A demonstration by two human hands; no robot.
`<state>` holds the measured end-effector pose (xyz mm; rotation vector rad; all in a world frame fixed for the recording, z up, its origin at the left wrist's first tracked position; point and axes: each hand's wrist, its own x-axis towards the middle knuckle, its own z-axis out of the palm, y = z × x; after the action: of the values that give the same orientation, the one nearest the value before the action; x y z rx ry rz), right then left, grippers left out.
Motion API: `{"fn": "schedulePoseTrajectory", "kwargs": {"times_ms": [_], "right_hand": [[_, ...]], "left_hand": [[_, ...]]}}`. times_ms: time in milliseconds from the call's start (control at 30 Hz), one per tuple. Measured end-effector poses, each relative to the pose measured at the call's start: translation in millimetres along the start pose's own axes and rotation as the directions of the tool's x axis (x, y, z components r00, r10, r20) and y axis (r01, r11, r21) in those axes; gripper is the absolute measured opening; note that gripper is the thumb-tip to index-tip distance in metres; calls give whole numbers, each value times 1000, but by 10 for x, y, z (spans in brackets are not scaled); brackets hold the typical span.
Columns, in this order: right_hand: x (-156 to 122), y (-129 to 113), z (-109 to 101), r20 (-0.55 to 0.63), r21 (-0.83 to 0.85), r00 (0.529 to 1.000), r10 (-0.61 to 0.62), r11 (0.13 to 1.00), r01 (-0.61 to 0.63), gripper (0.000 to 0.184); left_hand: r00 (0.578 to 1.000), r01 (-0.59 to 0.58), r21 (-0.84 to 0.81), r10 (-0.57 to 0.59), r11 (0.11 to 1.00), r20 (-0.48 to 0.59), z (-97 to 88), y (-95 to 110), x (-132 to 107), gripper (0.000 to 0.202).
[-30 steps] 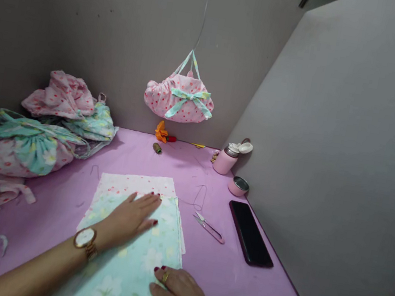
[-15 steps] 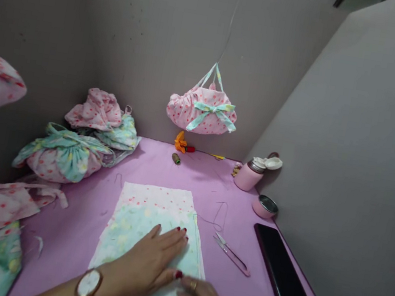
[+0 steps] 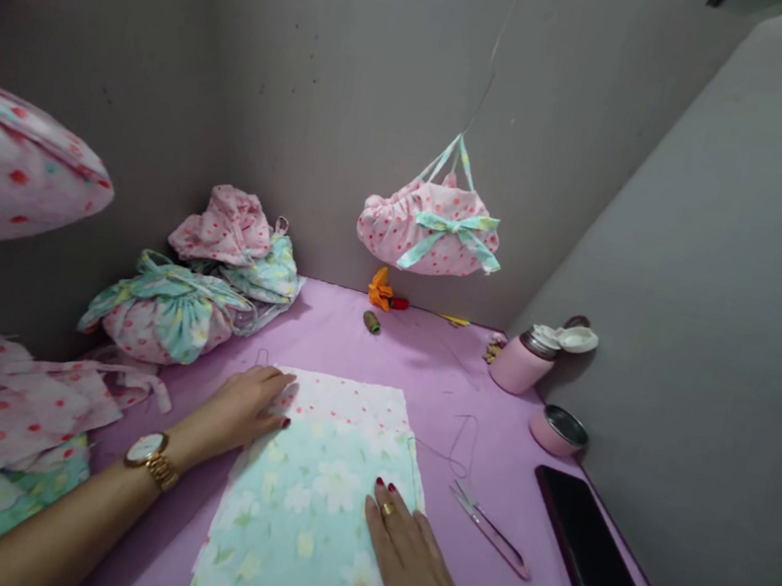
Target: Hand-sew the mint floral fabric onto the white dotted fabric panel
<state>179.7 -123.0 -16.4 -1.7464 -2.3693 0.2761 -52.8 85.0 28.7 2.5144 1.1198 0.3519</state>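
Note:
A rectangle of mint-green floral fabric [image 3: 310, 510] lies flat before me, with a pink dotted band [image 3: 350, 401] across its far end. My left hand [image 3: 240, 413], below a watch [image 3: 147, 449], rests at the fabric's upper left edge, fingers stretched and thumb apart. Flat on the right side of the cloth lies my right hand [image 3: 416, 567], open, with a ring on one finger. A loose thread [image 3: 462, 445] trails from the fabric's right edge. Pink-handled thread snips [image 3: 490, 530] lie just right of the cloth.
Pink and green fabric pieces [image 3: 10, 419] and cloth bundles [image 3: 170, 311] pile up on the left. A dotted bag with a bow [image 3: 435, 230] hangs at the back. A thread spool [image 3: 371, 322], pink flask [image 3: 524, 360], its cup [image 3: 559, 429] and a phone [image 3: 605, 579] lie farther out.
My left hand has moved from the middle of the fabric to its upper left edge. My right hand has slid forward onto the cloth's right side. The view has shifted left.

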Motion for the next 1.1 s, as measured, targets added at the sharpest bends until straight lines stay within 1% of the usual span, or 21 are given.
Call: {"fn": "schedulePoseTrajectory", "kwargs": {"times_ms": [67,133,167,267,400,467,533,567,633,733,833,867,900,933,967,1000,1033,1100], "right_hand": [[4,-3,-5,5,-14,1000,4,1000,-4,74],[10,-6,-8,27,-23,999,24,999,-23,71],[12,-8,-10,41,-25,998,38,999,-37,69],[10,-24,-19,78,-17,993,85,996,-84,64],[5,-75,-60,112,18,984,138,990,-141,62],[10,-100,-95,128,36,979,157,986,-162,61],[22,-117,-137,151,55,974,166,983,-176,62],[31,-123,-158,164,66,972,169,981,-182,62],[55,-129,-199,181,88,968,175,977,-193,61],[92,-139,-241,190,100,964,185,973,-207,60],[107,-147,-251,183,97,965,190,973,-210,61],[103,-148,-249,178,100,966,189,973,-209,61],[94,-148,-246,173,105,967,187,973,-207,61],[83,-147,-243,169,109,968,185,973,-205,61],[72,-147,-243,165,112,969,183,973,-203,61],[62,-146,-245,163,113,969,183,973,-203,61],[58,-147,-252,162,115,969,188,972,-207,61],[76,-152,-279,154,117,965,210,966,-229,64]], "left_hand": [[999,34,-36,-33,999,28,-41,-21,52,34],[995,78,-83,-73,993,62,-27,-32,95,19],[993,100,-112,-92,989,73,-6,-38,112,17],[986,164,-221,-153,961,65,89,-53,124,24],[958,262,-357,-286,896,-15,203,-34,52,28],[939,292,-404,-340,867,-52,222,-23,12,28],[931,302,-460,-362,835,-45,216,-28,-15,30],[932,307,-493,-363,814,-19,206,-36,-25,34],[934,326,-561,-350,761,68,186,-50,-46,41],[934,352,-639,-294,684,200,168,-20,-120,53],[927,374,-727,-215,576,306,192,83,-297,71],[926,375,-747,-192,548,324,214,118,-383,77],[932,361,-744,-184,562,313,242,145,-477,81],[943,331,-722,-187,607,276,275,161,-575,82],[954,301,-664,-210,684,216,309,166,-671,82],[961,275,-584,-234,764,145,339,161,-757,80],[962,272,-490,-254,828,104,364,153,-827,77],[961,273,-281,-274,920,38,389,149,-897,74]]}}
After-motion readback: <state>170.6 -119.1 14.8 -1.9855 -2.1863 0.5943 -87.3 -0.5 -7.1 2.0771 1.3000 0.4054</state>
